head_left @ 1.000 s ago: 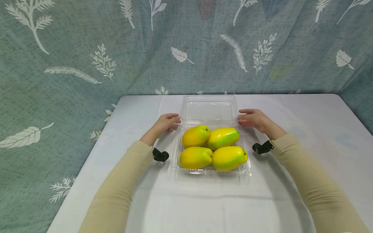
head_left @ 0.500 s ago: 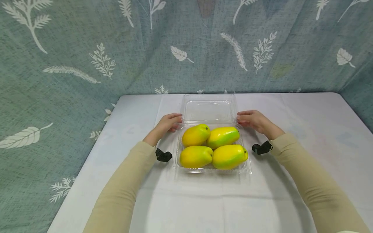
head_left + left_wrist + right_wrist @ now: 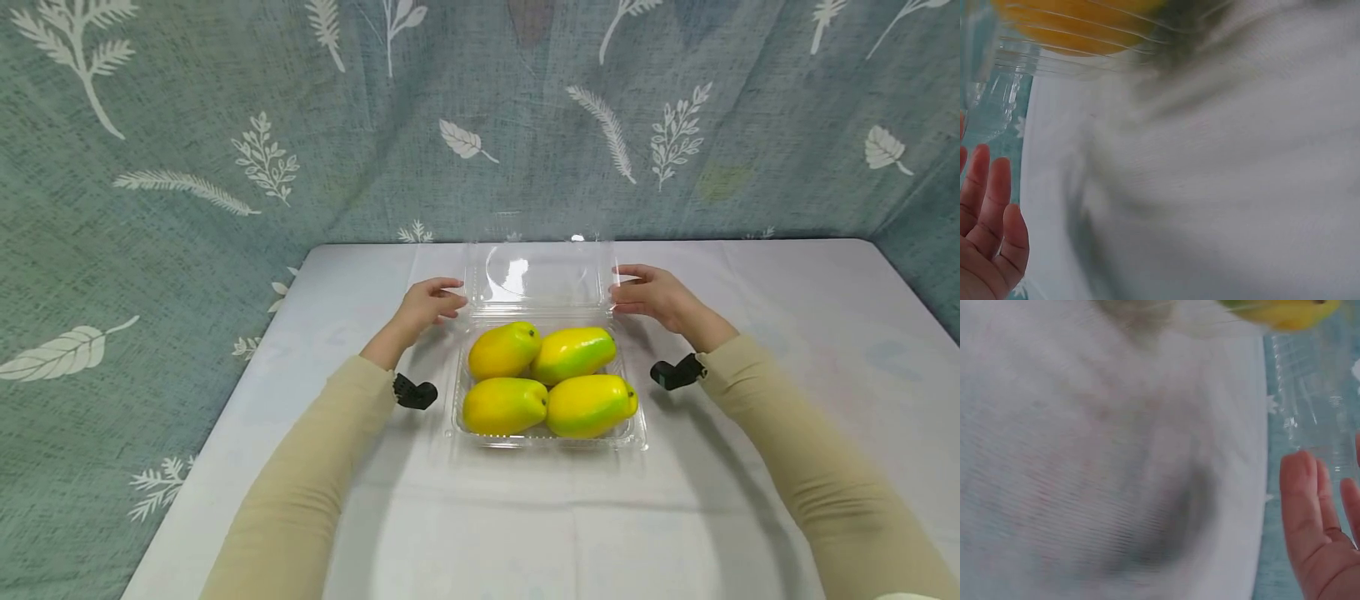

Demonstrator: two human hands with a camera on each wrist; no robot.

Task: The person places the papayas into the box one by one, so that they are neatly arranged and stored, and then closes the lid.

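In the head view, a clear plastic clamshell box [image 3: 558,443] lies opened on the table. Several yellow-green fruits [image 3: 504,407], shaped like mangoes or small papayas, fill its base in two rows. Its hinged lid [image 3: 555,275] is tilted up at the far side. My left hand [image 3: 427,307] has its fingertips at the lid's left edge, and my right hand [image 3: 663,302] has its fingertips at the right edge. Both wrist views show fairly straight fingers [image 3: 994,194] beside the clear plastic; exact contact is hard to tell.
A white cloth covers the table [image 3: 487,542]. Behind it hangs a blue-green curtain [image 3: 525,125] with white leaf prints, close to the raised lid. Black wrist mounts [image 3: 415,393] stick out from both sleeves [image 3: 300,475].
The lid, flat on the table before, has swung partly upward about its hinge. Both hands came in to its sides and then rose slightly with it. The fruits have stayed put.
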